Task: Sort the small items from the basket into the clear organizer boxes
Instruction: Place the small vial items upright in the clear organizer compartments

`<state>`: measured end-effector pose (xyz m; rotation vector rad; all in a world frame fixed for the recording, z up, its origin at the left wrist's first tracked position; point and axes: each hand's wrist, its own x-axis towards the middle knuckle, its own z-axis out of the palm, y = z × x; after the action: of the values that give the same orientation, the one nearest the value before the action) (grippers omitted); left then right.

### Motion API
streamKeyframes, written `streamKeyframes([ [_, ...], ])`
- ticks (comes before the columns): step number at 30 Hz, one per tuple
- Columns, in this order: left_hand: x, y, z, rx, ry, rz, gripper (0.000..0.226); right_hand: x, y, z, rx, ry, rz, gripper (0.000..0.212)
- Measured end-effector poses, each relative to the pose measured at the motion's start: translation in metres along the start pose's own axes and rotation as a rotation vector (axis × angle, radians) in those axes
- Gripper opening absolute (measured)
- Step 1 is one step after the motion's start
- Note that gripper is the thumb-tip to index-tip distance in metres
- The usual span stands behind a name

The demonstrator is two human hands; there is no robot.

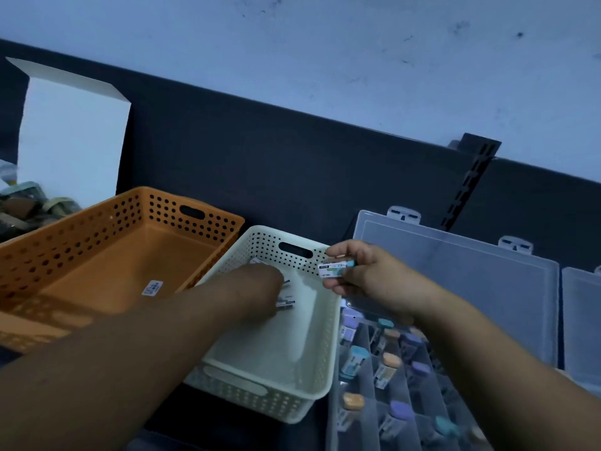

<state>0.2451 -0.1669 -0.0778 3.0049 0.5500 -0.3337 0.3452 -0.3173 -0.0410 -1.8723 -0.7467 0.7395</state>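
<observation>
Both hands at the cream basket [276, 362], one reaching in, one holding an eraser above its rim.

The left hand [260, 289] is down inside the cream basket near its far end, fingers over a few small wrapped items [286, 302] on the basket floor; whether its grip has closed on any of them cannot be told, since the hand hides the fingertips. The right hand [364, 271] hovers over the basket's far right corner, its grip pinched on a small eraser [336, 268] with a white and teal sleeve. Just right of the basket lies the clear organizer box [367, 385], lid [455, 288] open, its compartments holding erasers in teal, orange and purple. Left of the basket, touching it, sits an orange basket [107, 255] with only a label on its floor.
</observation>
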Motion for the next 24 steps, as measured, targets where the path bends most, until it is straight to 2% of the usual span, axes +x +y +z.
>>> streamKeyframes([
  [6,-0.004,-0.003,-0.002,-0.201,0.131,0.037,0.013,-0.025,0.007,-0.024,0.068,0.002,0.005,0.025],
  [10,-0.014,0.007,-0.024,-0.535,0.239,0.076,0.009,-0.046,0.013,-0.048,0.010,0.097,-0.118,0.017],
  [15,-0.031,0.047,-0.063,-0.906,0.326,0.195,0.016,-0.078,0.018,-0.086,-0.074,0.169,-0.207,0.018],
  [20,-0.034,0.103,-0.070,-0.938,0.330,0.345,0.015,-0.111,0.032,-0.126,-0.097,0.260,-0.212,0.016],
  [24,-0.033,0.153,-0.068,-0.940,0.306,0.408,0.010,-0.135,0.047,-0.155,-0.236,0.349,-0.186,0.016],
])
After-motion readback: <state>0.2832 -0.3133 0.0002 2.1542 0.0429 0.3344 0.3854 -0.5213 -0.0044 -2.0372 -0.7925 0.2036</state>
